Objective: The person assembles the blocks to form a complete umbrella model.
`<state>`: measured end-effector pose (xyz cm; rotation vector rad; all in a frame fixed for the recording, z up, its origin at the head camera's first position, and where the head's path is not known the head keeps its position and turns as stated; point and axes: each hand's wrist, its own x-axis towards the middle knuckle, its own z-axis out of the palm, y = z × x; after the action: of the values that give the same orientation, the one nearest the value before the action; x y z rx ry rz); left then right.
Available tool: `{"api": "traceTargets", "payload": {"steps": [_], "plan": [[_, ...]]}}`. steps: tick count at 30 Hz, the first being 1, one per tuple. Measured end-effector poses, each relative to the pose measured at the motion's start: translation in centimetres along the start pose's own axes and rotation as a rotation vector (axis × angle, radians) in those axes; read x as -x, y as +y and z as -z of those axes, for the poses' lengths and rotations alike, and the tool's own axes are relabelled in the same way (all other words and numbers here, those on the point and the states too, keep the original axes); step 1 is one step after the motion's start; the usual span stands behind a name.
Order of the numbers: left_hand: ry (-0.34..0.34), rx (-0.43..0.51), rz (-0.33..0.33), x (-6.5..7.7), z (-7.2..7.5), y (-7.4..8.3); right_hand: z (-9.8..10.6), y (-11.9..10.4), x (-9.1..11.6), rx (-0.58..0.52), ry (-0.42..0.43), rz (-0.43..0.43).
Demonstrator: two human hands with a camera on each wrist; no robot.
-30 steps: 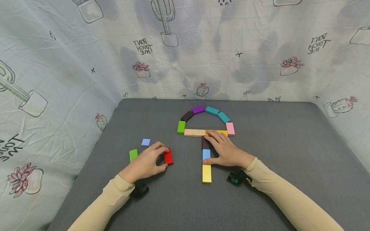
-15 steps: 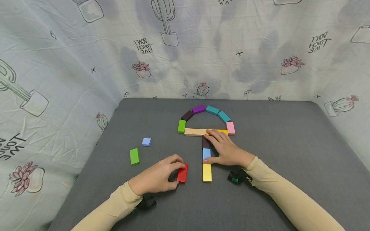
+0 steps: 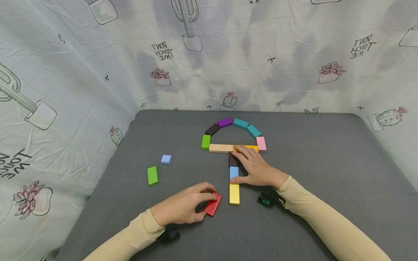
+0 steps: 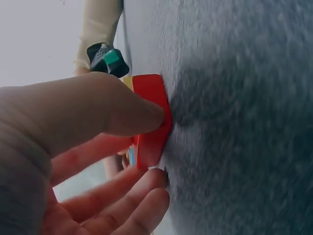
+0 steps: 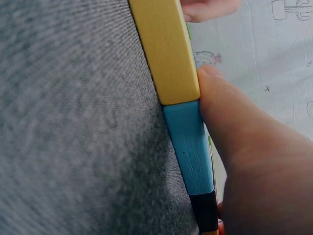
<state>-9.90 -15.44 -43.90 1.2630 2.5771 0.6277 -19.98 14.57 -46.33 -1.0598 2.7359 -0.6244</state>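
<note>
My left hand (image 3: 184,204) pinches a red block (image 3: 213,205) between thumb and fingers. The block is tilted at an angle, low over the table, to the lower left of a yellow block (image 3: 234,196). Thumb on one face, the left wrist view shows the red block (image 4: 149,90) close to the grey cloth. My right hand (image 3: 261,172) rests spread over the block row, its thumb where the light-blue block (image 5: 188,147) meets the yellow one. Its fingers lie on an orange-yellow block (image 3: 253,148), near a dark block (image 3: 233,160) heading the column.
Beyond the hands, a wooden block (image 3: 220,148) continues the crossbar. An arch of green, dark, purple (image 3: 225,123), teal and pink (image 3: 261,144) blocks curves over it. At left lie a loose green block (image 3: 152,176) and a small periwinkle block (image 3: 166,159). Patterned cloth hangs behind.
My left hand has carried the red block right and toward me, from beside the loose green block to near the column's lower end, turning it. My right hand has stayed in place.
</note>
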Motion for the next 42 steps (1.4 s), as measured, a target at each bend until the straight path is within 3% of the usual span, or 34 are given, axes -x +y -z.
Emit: {"api": "traceTargets", "payload": {"steps": [9,18,28,42], "plan": [[-0.012,0.011,-0.067,-0.6,-0.7,1.2,-0.1,0.2,0.0,0.007,0.005,-0.002],[-0.069,-0.016,-0.023,-1.5,-1.4,2.6,-0.3,0.2,0.0,0.009,0.012,0.001],[-0.03,-0.059,-0.037,-2.1,-2.1,3.1,-0.2,0.0,0.1,0.01,0.014,-0.003],[0.007,-0.021,0.039,-2.4,-2.5,3.6,-0.2,0.0,0.0,0.004,0.015,0.005]]}}
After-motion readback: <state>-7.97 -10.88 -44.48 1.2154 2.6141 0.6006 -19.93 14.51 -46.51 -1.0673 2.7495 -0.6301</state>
